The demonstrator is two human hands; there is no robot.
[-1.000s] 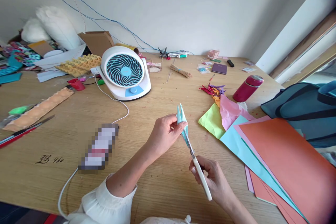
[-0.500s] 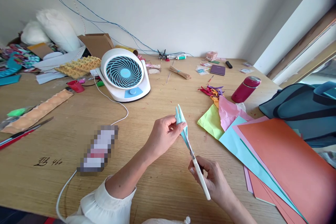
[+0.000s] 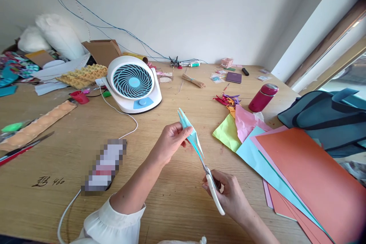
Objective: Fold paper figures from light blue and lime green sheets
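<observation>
My left hand (image 3: 172, 140) pinches a narrow folded piece of light blue paper (image 3: 187, 124) between thumb and fingers. Split, pointed ends of the paper stick up beyond the thumb. White-handled scissors (image 3: 215, 194) are gripped in my right hand (image 3: 231, 192), tilted up and to the left. Their blades reach the lower end of the blue paper, which hides most of the blade length. Both hands are held over the wooden table (image 3: 177, 217).
To the right lie stacked coloured sheets (image 3: 309, 160), crumpled green paper (image 3: 228, 133), a dark red bottle (image 3: 263, 98) and a blue-grey bag (image 3: 323, 118). A white fan (image 3: 157, 95) stands behind. On the left are a phone (image 3: 103, 166) with its white cable and a utility knife (image 3: 17, 156).
The blue paper has tilted further left, and its lower part now shows more beside the blades. My left hand moved slightly left; the view shifted a little.
</observation>
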